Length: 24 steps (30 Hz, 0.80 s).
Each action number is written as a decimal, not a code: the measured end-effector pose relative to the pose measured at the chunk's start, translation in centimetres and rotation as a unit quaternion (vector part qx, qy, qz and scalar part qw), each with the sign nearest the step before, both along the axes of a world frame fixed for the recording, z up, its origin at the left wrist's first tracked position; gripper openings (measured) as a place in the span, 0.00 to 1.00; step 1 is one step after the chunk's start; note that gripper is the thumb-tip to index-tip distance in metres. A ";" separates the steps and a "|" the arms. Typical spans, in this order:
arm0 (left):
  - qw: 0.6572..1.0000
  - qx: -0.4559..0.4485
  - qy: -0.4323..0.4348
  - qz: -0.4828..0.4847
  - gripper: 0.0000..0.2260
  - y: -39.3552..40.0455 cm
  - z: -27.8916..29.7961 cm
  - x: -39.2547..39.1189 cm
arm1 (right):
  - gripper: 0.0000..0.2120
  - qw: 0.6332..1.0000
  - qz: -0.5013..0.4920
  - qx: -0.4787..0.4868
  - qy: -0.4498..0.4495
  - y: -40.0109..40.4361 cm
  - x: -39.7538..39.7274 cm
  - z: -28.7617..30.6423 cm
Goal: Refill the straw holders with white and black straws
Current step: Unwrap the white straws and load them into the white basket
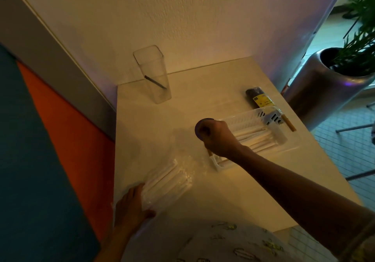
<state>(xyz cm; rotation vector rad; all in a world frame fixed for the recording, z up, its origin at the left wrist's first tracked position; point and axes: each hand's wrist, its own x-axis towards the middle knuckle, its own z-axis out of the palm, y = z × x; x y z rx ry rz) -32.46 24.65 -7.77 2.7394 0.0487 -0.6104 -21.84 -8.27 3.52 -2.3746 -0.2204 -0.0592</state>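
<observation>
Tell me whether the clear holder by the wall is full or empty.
Nearly empty: the clear holder stands upright by the wall, and only one black straw leans inside it.

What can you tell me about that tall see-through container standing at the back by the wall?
The clear holder is a tall, square-sided container that looks like transparent plastic, open at the top with rounded corners. It stands upright on the white table, in the far left corner close to the wall. It is nearly empty: a single black straw lies slanted inside it. Neither hand touches it.
</observation>
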 end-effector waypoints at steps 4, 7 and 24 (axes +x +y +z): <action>1.000 0.001 -0.002 -0.002 0.49 0.0 0.1 -0.2 | 0.10 0.968 0.117 -0.114 0.189 2.5 -0.3 -0.5; 1.000 -0.005 -0.010 0.005 0.49 0.0 0.0 -0.6 | 0.11 0.919 0.179 -0.225 0.270 4.2 -1.2 -2.4; 0.997 0.005 -0.075 0.021 0.44 -0.4 0.0 -1.5 | 0.36 0.955 0.122 -0.076 0.260 7.8 -4.0 -9.1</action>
